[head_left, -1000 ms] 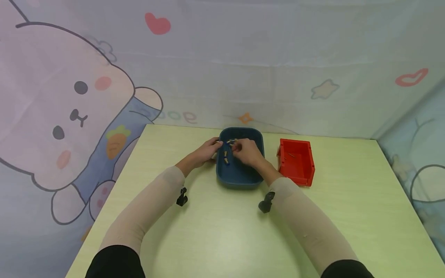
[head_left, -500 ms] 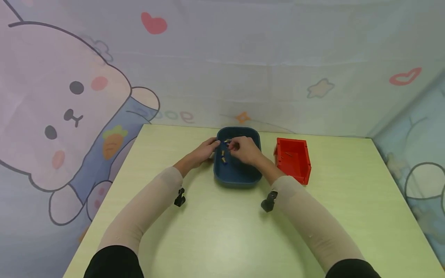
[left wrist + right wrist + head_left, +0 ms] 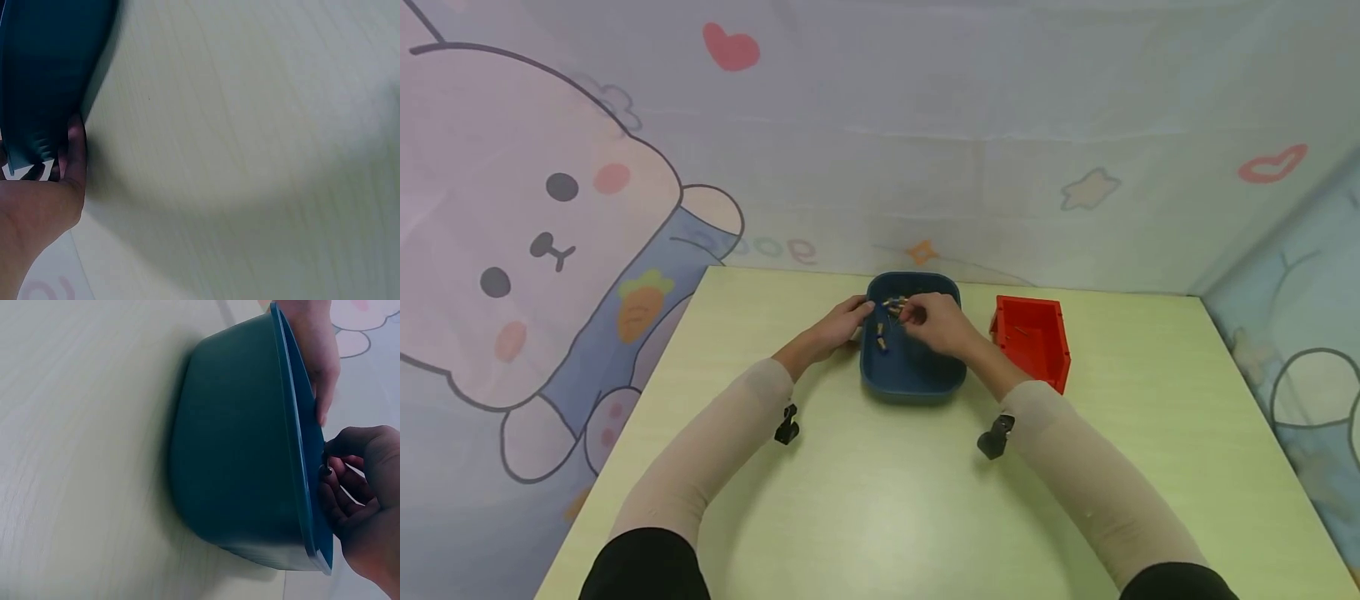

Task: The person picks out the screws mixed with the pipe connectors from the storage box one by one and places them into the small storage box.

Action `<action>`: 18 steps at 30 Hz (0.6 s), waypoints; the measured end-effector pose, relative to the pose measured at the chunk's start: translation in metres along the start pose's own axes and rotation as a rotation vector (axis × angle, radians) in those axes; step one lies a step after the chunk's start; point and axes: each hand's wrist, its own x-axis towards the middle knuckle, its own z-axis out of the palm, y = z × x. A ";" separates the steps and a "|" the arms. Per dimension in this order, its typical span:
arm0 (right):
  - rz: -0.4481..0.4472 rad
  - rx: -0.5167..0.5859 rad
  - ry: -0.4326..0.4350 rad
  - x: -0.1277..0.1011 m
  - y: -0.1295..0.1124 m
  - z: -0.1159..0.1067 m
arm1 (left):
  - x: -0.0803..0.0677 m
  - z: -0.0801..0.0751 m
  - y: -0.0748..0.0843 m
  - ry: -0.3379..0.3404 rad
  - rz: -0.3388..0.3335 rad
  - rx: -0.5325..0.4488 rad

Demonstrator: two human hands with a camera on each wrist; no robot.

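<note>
Connectors (image 3: 891, 307) small, light, rigid: right hand (image 3: 936, 323) fingertips pinch one over blue tub (image 3: 910, 379); left hand (image 3: 838, 322) fingers grip rim.

Hardly any lettering can be read. On the printed backdrop cloth (image 3: 925, 150), just beyond the far left corner of the table (image 3: 880, 500), rounded blue characters (image 3: 772, 247) are seen, resembling "good" turned upside down; this reading is uncertain. Nothing legible is carried elsewhere.
</note>
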 end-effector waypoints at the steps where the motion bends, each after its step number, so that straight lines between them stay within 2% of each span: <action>1: -0.004 0.000 0.001 0.000 0.000 0.000 | -0.001 0.000 0.000 0.002 0.001 0.003; 9: -0.038 0.025 0.013 -0.005 -0.005 -0.005 | 0.001 0.000 -0.003 0.015 -0.002 0.002; 18: -0.012 0.033 0.031 -0.017 -0.009 -0.010 | -0.002 0.008 -0.001 0.006 -0.013 0.016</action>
